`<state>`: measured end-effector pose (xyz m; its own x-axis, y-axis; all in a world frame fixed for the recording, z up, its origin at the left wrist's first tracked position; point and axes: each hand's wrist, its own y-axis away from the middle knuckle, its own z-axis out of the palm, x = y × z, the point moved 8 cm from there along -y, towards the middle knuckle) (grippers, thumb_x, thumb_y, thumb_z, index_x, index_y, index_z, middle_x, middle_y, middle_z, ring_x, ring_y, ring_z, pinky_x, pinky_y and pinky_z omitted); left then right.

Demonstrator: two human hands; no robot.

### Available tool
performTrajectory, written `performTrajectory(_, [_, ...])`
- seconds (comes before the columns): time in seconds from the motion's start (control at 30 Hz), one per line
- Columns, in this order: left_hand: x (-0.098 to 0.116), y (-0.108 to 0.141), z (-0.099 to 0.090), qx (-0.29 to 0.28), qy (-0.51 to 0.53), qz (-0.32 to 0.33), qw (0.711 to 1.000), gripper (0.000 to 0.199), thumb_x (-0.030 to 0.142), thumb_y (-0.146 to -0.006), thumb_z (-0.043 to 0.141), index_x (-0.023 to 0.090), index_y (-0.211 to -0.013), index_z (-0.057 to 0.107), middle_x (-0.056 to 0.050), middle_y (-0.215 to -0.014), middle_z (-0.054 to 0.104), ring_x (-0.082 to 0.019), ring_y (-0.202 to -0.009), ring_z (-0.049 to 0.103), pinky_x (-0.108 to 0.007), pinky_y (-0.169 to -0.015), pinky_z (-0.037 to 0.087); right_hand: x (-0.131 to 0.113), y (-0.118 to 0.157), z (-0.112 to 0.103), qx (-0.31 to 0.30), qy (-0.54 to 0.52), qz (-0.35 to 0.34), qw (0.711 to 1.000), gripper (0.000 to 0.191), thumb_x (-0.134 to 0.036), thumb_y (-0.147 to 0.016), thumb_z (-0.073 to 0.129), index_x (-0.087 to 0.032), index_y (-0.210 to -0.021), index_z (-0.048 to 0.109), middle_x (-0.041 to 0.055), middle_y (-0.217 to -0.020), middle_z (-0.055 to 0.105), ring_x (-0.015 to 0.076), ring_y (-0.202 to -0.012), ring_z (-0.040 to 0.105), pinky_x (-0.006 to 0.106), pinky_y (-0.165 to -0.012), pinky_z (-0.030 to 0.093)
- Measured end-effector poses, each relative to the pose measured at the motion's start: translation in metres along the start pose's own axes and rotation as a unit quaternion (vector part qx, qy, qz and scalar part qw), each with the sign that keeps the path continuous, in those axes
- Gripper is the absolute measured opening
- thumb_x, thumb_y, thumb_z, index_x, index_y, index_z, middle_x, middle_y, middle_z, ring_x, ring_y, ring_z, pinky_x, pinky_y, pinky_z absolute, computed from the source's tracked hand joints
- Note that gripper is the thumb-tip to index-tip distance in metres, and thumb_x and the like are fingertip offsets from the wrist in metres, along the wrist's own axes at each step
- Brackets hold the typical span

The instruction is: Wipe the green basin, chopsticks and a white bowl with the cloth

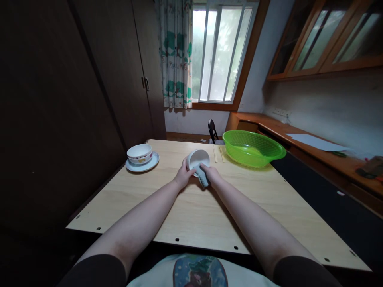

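Observation:
A white bowl [198,157] is tilted toward me above the middle of the table. My left hand [183,175] grips its left side, thumb over the near rim. Bunched in my right hand [211,173] is a grey-green cloth [202,178], pressed against the bowl's near right rim and hanging down in front. The right fingers are closed on the cloth, partly hidden behind it.
On the left, stacked bowls [139,152] stand on a plate [146,166]. Chopsticks [219,154] lie beside a large green plastic basin [254,149] at the back right. The wooden table [191,221] ends close to my body. A chair [212,130] stands beyond it, and a side desk [302,133] runs along the right wall.

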<state>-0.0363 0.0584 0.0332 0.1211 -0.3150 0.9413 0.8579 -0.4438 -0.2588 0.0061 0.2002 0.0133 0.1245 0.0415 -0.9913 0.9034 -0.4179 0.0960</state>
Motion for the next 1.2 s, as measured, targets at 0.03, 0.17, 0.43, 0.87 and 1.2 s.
performTrajectory(0.03, [-0.001,-0.001,-0.004,0.016,0.008,0.000,1.000,0.075,0.026,-0.067,0.070,0.022,-0.134,0.039,-0.010,-0.123,0.059,-0.025,-0.109,0.057,-0.036,-0.084,0.054,-0.002,-0.001,-0.001,0.007,0.006,-0.012,1.000,0.036,-0.050,-0.079,0.057,-0.015,-0.085,0.063,0.0097,-0.081,0.071,0.0209,-0.074,0.066,0.028,-0.062,0.050])
performTrajectory(0.17, [-0.004,-0.005,-0.014,0.063,0.042,-0.002,0.997,0.065,0.027,-0.070,0.065,0.024,-0.130,0.041,-0.008,-0.123,0.057,-0.023,-0.103,0.060,-0.035,-0.075,0.057,-0.016,-0.005,-0.016,0.097,0.077,-0.102,0.987,0.048,-0.052,-0.078,0.057,-0.017,-0.110,0.055,0.0064,-0.089,0.067,0.0198,-0.078,0.064,0.029,-0.067,0.049])
performTrajectory(0.43, [0.001,-0.003,-0.021,0.110,0.038,-0.003,0.993,0.066,0.028,-0.071,0.065,0.026,-0.131,0.039,-0.008,-0.124,0.055,-0.021,-0.094,0.062,-0.030,-0.061,0.058,-0.060,0.030,-0.002,0.096,0.242,-0.334,0.906,0.039,-0.044,-0.083,0.055,-0.020,-0.114,0.061,0.0122,-0.120,0.058,0.0245,-0.102,0.057,0.041,-0.090,0.046])
performTrajectory(0.87, [0.001,-0.003,-0.028,0.124,0.014,0.005,0.992,0.070,0.026,-0.070,0.067,0.025,-0.134,0.039,-0.008,-0.120,0.059,-0.023,-0.099,0.062,-0.033,-0.073,0.057,-0.051,0.044,0.040,-0.133,0.389,-0.361,0.837,0.050,-0.027,-0.082,0.059,-0.028,-0.132,0.054,0.0051,-0.139,0.052,0.0217,-0.125,0.049,0.039,-0.106,0.039])
performTrajectory(1.2, [-0.002,-0.004,-0.028,0.120,-0.009,0.002,0.993,0.069,0.027,-0.072,0.066,0.025,-0.135,0.039,-0.009,-0.121,0.058,-0.024,-0.100,0.061,-0.033,-0.069,0.057,-0.053,0.042,0.036,-0.177,0.384,-0.377,0.824,0.048,-0.016,-0.084,0.055,-0.036,-0.128,0.057,-0.0026,-0.133,0.058,0.0206,-0.120,0.055,0.038,-0.101,0.045])
